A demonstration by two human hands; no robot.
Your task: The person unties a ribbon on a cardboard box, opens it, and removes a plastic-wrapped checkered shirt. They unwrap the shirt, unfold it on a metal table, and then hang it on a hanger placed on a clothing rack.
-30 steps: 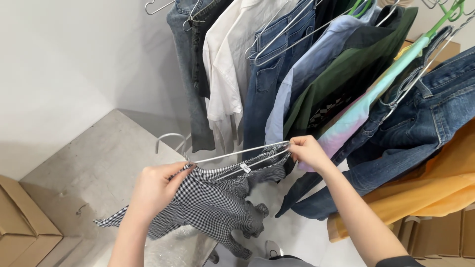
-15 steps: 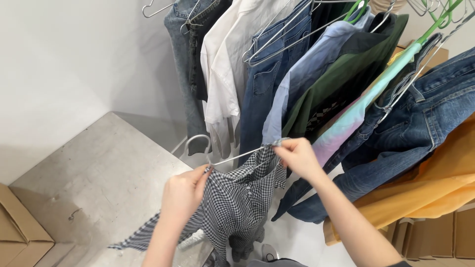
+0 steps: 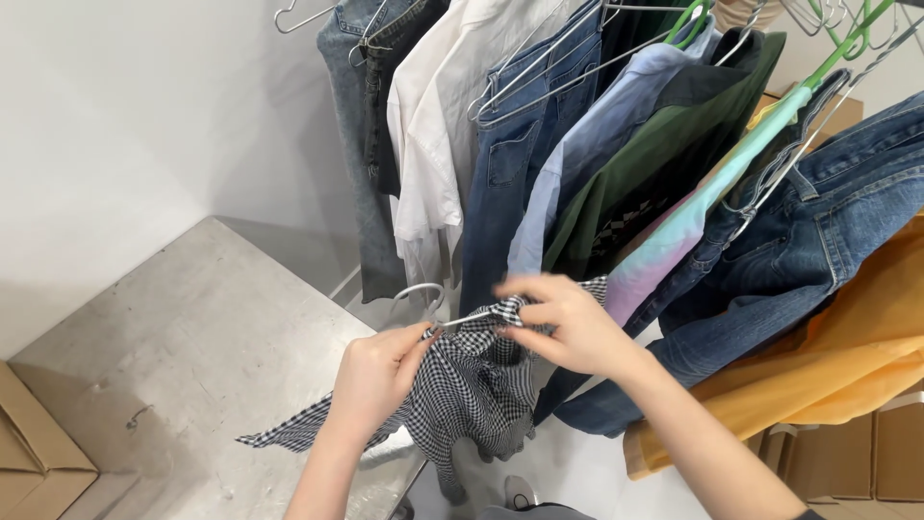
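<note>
Both hands have drawn together: the left hand point(image 3: 371, 376) and right hand point(image 3: 563, 323) grip the checked garment point(image 3: 462, 385), bunching it on its wire hanger point(image 3: 423, 294).

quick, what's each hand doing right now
Left hand: closed on black-and-white checked cloth garment.
Right hand: pinching same garment at its grey wire hanger.

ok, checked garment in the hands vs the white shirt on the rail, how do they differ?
The checked garment is black-and-white gingham; the white shirt is plain. The checked garment is bunched and held low by the left hand and right hand, with a strip trailing left; the white shirt hangs straight among the racked clothes. The checked garment's wire hanger is off the rail. Both are light woven tops.
</note>
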